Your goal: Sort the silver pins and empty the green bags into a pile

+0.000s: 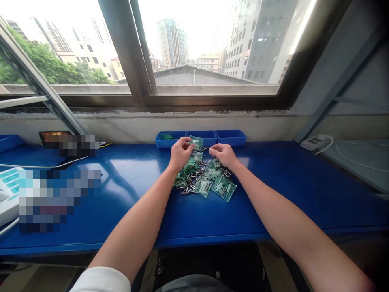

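My left hand (181, 152) pinches a small green-tinted clear plastic packet (197, 142) by its edge, raised in front of the blue bins. To its right, my right hand (224, 154) is closed, thumb and fingertips together; whether a small piece is between them I cannot make out. Below and between both hands lies a heap of thin metal pins (191, 178), silver and dark, that look like rivets. Several more green packets are mixed in, among them a packet (224, 187) at the front right and a packet (203, 186) beside it, with pale and dark slender pieces inside.
Three joined blue bins (231, 138) stand behind the heap; the left one has green packets (166, 136) in it. The blue table (136, 215) runs to a front edge. At left are a white device (9, 194), blurred items and cables. A power strip (316, 142) sits at right.
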Demonstrator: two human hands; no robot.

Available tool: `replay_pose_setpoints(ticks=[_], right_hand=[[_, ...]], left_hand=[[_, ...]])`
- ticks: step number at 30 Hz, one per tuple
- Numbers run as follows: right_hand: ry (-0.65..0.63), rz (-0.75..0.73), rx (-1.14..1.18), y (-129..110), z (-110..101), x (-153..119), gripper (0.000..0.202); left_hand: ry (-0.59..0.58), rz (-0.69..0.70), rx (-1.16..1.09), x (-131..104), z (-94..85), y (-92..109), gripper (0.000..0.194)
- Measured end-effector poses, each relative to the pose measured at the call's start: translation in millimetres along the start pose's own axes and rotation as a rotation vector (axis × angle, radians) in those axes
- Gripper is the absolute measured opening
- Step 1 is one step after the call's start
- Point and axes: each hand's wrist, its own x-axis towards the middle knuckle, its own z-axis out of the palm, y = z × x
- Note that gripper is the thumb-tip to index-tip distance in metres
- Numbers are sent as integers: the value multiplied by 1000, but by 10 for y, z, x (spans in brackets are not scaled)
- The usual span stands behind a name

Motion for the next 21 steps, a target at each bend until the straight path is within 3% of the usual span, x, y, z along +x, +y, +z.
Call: replay_pose_setpoints(ticks=[6,9,11,15,21], right_hand=[[7,-50,-101,65,-19,20,24],[6,-78,-141,41,-22,10,20],[3,-90,-174,10,-22,-3,18],[13,-115,-253,-44,-25,-28,14],[7,-154,-361,-40,-39,-35,16]], left_hand=[[188,-92,123,94,-112,-146,39],[231,-103,84,171,-171,-218,54],[199,-117,0,222,-205,-269,72],[26,-207,-164,251,-253,-342,101],[-64,-170,-48,169,-257,-303,91]])
